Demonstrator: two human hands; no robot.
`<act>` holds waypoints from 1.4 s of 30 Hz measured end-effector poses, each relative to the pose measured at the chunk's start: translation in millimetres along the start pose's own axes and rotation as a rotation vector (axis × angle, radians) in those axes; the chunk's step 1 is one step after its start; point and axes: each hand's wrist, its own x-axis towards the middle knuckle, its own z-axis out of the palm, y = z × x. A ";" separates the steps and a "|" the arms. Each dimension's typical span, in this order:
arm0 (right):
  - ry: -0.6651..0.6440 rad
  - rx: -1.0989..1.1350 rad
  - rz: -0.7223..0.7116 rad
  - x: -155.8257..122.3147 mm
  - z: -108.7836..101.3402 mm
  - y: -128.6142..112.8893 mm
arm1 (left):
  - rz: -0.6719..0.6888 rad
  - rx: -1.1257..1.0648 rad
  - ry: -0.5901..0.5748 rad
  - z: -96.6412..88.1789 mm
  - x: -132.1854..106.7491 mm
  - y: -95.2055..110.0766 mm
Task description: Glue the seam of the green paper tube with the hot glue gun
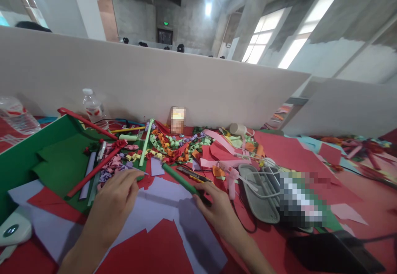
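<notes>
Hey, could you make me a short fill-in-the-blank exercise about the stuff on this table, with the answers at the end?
1. The rolled paper tube in the right hand is coloured ____.
2. The glue gun just beyond that hand is coloured ____.
3. Both clear bottles are toward the ____ edge of the picture.

Missing words: green; pink; left.

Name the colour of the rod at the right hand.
The rod is green; head view.

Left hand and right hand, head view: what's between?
Head view: purple paper lies between left hand and right hand; a green rod extends partway across.
</notes>
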 end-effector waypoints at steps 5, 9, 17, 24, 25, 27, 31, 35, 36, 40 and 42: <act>0.034 0.311 0.203 -2.9 -6.9 -0.4 | 0.315 -0.092 -0.421 37.1 -15.7 27.8; 0.039 0.437 0.254 -5.2 -4.8 6.4 | 0.483 -0.175 -0.626 53.8 -17.1 63.1; 0.017 0.447 0.345 -13.6 -9.2 14.9 | 0.383 0.011 -0.616 21.1 -32.9 40.7; 0.015 0.327 0.271 -16.1 -3.8 4.9 | 0.500 -0.005 -0.592 29.1 -39.4 19.2; 0.014 0.297 0.260 -17.6 -4.0 4.4 | 0.506 0.008 -0.594 28.3 -42.0 13.7; 0.008 0.244 0.252 -21.6 -5.2 4.7 | 0.524 0.041 -0.593 22.7 -48.7 0.0; -0.007 0.224 0.252 -27.2 -7.0 7.3 | 0.519 0.036 -0.497 7.9 -57.4 -23.9; -0.039 0.382 0.303 -19.5 -1.3 6.2 | 0.313 -0.183 -0.390 9.7 -35.7 -18.2; -0.060 0.474 0.328 -15.3 1.9 5.2 | 0.154 -0.297 -0.340 14.1 -25.1 -10.9; -0.149 0.966 0.448 3.5 21.7 0.0 | -0.419 -1.029 -0.321 44.4 15.4 28.9; -0.183 1.174 0.541 8.5 32.5 -2.6 | -0.561 -1.371 -0.372 61.5 23.4 45.9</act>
